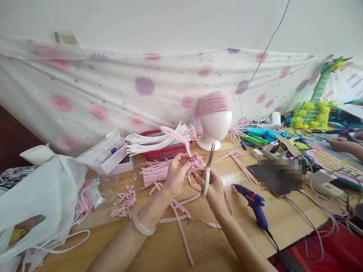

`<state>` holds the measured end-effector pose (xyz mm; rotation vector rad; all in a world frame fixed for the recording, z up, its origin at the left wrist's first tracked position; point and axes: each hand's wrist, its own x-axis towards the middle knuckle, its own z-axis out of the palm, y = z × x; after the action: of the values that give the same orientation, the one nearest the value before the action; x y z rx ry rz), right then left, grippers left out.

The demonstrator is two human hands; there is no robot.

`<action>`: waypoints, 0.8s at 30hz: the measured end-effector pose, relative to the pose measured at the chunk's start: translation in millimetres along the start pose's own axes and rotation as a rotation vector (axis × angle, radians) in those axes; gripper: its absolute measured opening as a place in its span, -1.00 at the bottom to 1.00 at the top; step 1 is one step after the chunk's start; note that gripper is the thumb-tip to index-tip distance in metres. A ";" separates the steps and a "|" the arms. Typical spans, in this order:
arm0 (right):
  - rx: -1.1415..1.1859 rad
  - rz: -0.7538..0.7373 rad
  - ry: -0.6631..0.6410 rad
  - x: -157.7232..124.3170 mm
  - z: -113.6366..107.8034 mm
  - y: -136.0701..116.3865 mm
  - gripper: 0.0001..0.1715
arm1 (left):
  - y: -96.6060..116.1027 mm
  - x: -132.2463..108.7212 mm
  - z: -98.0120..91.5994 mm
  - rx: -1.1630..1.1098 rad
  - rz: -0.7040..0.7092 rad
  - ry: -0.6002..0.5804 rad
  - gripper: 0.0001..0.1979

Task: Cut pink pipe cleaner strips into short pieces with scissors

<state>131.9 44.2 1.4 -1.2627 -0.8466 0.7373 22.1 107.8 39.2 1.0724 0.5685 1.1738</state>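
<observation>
My left hand (178, 172) pinches a pink pipe cleaner (177, 136), whose loop or bent end stands up above the fingers, slightly blurred. My right hand (214, 190) is closed around white-handled scissors (209, 170) with their blades pointing up and away. The fingertips of both hands are close together over the table. Beneath and behind them lies a bundle of pink pipe cleaners (154, 173), with loose strips (181, 234) in front. Small pink loops (124, 202) are heaped to the left of my left hand.
A white foam head (214, 126) with a pink wrapped cap stands behind. A red basket (161, 153) bears white pipe cleaners. To the right lie a blue glue gun (253, 204), a phone (255, 172) and cables. Another person's hand (344, 147) is at far right.
</observation>
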 end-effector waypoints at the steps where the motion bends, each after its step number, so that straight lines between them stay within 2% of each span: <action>1: 0.001 0.005 0.026 10.7 2.4 1.1 -0.55 | 3.5 -1.0 -6.2 0.008 0.009 0.014 -0.72; 3: 0.008 0.022 0.082 32.5 -1.8 3.1 -0.52 | 11.4 -3.7 -23.3 0.049 0.029 0.038 -0.73; 6: -0.006 0.045 0.157 54.8 -22.8 3.2 -0.47 | 18.2 -13.8 -52.9 0.183 -0.001 0.015 -0.74; 8: -0.025 0.039 0.230 55.2 -37.4 1.1 -0.45 | 15.5 -26.3 -68.2 0.310 -0.040 -0.029 -0.76; 10: -0.050 0.016 0.301 43.2 -46.6 -2.4 -0.47 | 7.7 -41.8 -76.9 0.450 -0.080 -0.092 -0.82; 13: -0.080 0.026 0.297 13.9 -47.7 -9.1 -0.48 | -6.8 -63.2 -78.7 0.644 -0.115 -0.195 -0.86; 17: -0.120 0.055 0.189 -10.4 -38.8 -14.2 -0.45 | -19.8 -77.4 -72.4 0.814 -0.103 -0.303 -0.84; 20: -0.178 0.065 0.154 -7.3 -39.7 -15.1 -0.45 | -23.6 -79.3 -70.0 0.889 -0.070 -0.336 -0.85; 24: -0.191 0.115 0.152 4.3 -46.8 -22.3 -0.44 | -25.3 -80.3 -71.2 0.939 -0.020 -0.313 -0.85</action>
<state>174.8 21.0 19.6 -1.5284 -0.7376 0.6531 -52.3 59.2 -26.2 1.9931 0.9053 0.6695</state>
